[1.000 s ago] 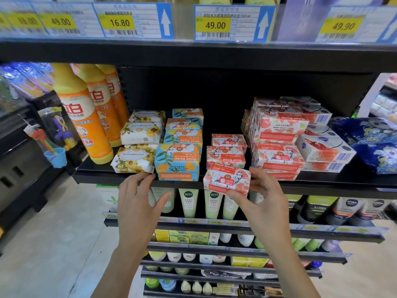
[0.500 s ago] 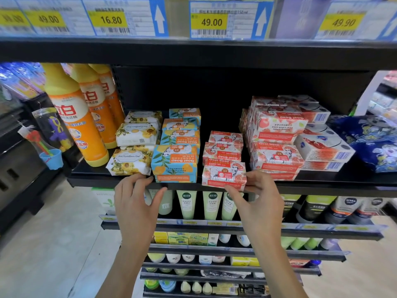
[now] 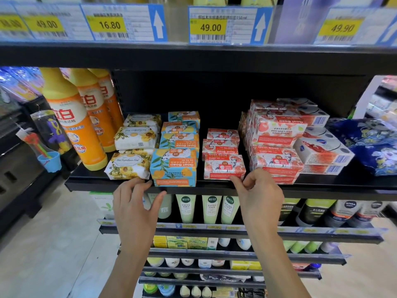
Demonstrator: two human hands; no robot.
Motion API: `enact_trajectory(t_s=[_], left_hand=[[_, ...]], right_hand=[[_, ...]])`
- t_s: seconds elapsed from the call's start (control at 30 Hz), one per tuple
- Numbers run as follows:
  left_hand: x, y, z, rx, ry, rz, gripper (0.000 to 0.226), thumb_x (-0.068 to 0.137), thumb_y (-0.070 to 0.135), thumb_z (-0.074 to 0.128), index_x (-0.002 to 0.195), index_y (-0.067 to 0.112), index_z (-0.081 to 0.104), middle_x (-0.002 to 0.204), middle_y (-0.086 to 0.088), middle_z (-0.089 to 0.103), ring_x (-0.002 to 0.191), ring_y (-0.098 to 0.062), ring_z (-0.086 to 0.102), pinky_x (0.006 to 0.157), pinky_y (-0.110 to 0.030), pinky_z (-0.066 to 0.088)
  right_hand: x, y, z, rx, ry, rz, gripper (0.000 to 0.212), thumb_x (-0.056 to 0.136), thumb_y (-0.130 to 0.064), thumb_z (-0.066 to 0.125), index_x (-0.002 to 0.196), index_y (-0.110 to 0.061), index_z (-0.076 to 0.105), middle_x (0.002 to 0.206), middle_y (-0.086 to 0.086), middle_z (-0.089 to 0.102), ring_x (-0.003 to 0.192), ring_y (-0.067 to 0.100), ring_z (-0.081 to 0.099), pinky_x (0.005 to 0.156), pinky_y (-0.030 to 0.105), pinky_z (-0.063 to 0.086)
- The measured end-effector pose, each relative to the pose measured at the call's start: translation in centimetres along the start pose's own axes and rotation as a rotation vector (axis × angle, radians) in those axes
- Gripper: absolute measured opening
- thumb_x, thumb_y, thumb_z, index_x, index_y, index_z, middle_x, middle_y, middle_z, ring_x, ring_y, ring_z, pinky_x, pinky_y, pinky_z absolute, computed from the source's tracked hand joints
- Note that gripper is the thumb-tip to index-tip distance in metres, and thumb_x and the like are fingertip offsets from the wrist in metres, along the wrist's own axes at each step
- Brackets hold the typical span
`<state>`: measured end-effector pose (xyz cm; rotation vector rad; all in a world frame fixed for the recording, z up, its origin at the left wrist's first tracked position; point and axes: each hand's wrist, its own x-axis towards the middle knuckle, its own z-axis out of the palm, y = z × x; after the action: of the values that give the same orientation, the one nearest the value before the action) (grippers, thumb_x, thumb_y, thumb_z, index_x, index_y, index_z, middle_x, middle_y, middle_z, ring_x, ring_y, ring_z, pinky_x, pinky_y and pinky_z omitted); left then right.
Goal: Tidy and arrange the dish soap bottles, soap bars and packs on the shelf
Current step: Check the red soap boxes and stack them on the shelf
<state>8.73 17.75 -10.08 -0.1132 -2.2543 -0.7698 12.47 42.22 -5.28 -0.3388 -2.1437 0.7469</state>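
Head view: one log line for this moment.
red goat soap bar: flat at shelf front edge | right hand: fingers curled at its lower right corner, grip unclear | left hand: fingers relaxed, tips below floral soap pack

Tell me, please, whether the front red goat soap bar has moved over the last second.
Yes. The red goat soap bar has gone back from overhanging the shelf's front edge to sit level behind it.

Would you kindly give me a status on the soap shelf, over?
Left hand open at shelf edge. Right hand touching red soap box corner, grip unclear. Box seated on shelf, front row.
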Motion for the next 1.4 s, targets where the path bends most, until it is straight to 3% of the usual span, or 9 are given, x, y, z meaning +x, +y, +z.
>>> enact_trajectory(t_s=[0.17,0.33,0.5,0.63,0.87,0.97,1.2,1.3,1.4], left_hand=[[0.0,0.0,0.0,0.003,0.012,0.006,0.042,0.076,0.026,0.087,0.107,0.001,0.071,0.116,-0.016,0.064,0.117,-0.035,0.054,0.097,-0.046,0.046],[-0.1,0.2,0.0,0.002,0.012,-0.015,0.044,0.074,0.023,0.089,0.107,0.001,0.071,0.116,-0.016,0.064,0.117,-0.036,0.054,0.098,-0.046,0.045],[-0.2,0.5,0.0,-0.026,0.006,-0.047,0.046,0.073,0.017,0.090,0.111,0.001,0.071,0.117,-0.015,0.064,0.118,-0.035,0.054,0.100,-0.042,0.042],[-0.4,0.8,-0.6,-0.076,-0.018,-0.072,0.045,0.075,0.014,0.089,0.115,0.004,0.071,0.119,-0.011,0.064,0.118,-0.031,0.053,0.101,-0.028,0.035],[-1.7,6.4,-3.5,-0.331,0.006,-0.082,0.029,0.083,0.011,0.083,0.102,0.027,0.068,0.105,0.009,0.060,0.096,-0.001,0.056,0.099,-0.035,0.049],[-1.9,11.3,-3.6,-0.483,-0.141,0.095,0.024,0.087,0.024,0.081,0.106,0.029,0.068,0.107,0.017,0.060,0.096,-0.002,0.061,0.089,-0.009,0.043],[2.1,19.5,0.2,-0.532,-0.581,0.056,0.068,0.085,0.045,0.079,0.145,0.037,0.049,0.127,0.028,0.048,0.114,0.006,0.051,0.092,-0.002,0.037],[3.8,21.2,1.9,-0.514,-0.680,-0.046,0.085,0.080,0.045,0.084,0.152,0.029,0.042,0.133,0.017,0.047,0.119,-0.002,0.051,0.104,-0.019,0.044],[4.6,22.1,3.1,-0.578,-0.708,-0.132,0.067,0.078,0.036,0.088,0.135,0.030,0.054,0.112,0.025,0.055,0.097,0.013,0.056,0.099,-0.024,0.051]], right_hand=[[0.2,-1.5,-2.1,0.053,0.010,-0.012,0.038,0.082,-0.029,0.086,0.069,-0.015,0.053,0.061,-0.005,0.053,0.049,0.017,0.051,0.048,0.032,0.046],[5.1,-2.9,-8.0,0.143,0.059,-0.032,0.031,0.081,-0.040,0.082,0.092,-0.019,0.063,0.090,-0.006,0.059,0.082,0.017,0.057,0.077,0.030,0.051],[11.8,-0.8,-8.8,-0.004,-0.179,0.126,0.100,0.067,-0.069,0.079,0.147,-0.017,0.047,0.145,0.005,0.049,0.135,0.026,0.048,0.106,0.047,0.048],[13.6,-0.2,-8.5,0.026,-0.283,0.169,0.098,0.061,-0.071,0.077,0.138,-0.015,0.054,0.129,0.007,0.065,0.117,0.027,0.063,0.094,0.041,0.054],[13.4,0.4,-7.9,0.114,-0.188,0.162,0.099,0.060,-0.055,0.089,0.142,-0.011,0.053,0.132,0.007,0.065,0.119,0.026,0.062,0.098,0.040,0.053],[13.3,0.7,-7.9,0.096,-0.186,0.152,0.109,0.055,-0.065,0.085,0.144,-0.013,0.051,0.140,0.008,0.056,0.127,0.030,0.056,0.103,0.051,0.052],[12.9,1.9,-9.5,0.217,-0.089,0.151,0.097,0.060,-0.052,0.093,0.142,-0.019,0.053,0.138,0.003,0.055,0.120,0.018,0.058,0.097,0.034,0.050],[12.9,2.7,-11.1,0.279,-0.040,0.174,0.100,0.057,-0.055,0.093,0.142,-0.022,0.052,0.135,0.000,0.057,0.117,0.014,0.059,0.098,0.035,0.053],[12.3,3.7,-12.2,0.329,-0.023,0.194,0.097,0.057,-0.052,0.094,0.140,-0.025,0.052,0.132,-0.001,0.058,0.116,0.011,0.060,0.097,0.032,0.053]])
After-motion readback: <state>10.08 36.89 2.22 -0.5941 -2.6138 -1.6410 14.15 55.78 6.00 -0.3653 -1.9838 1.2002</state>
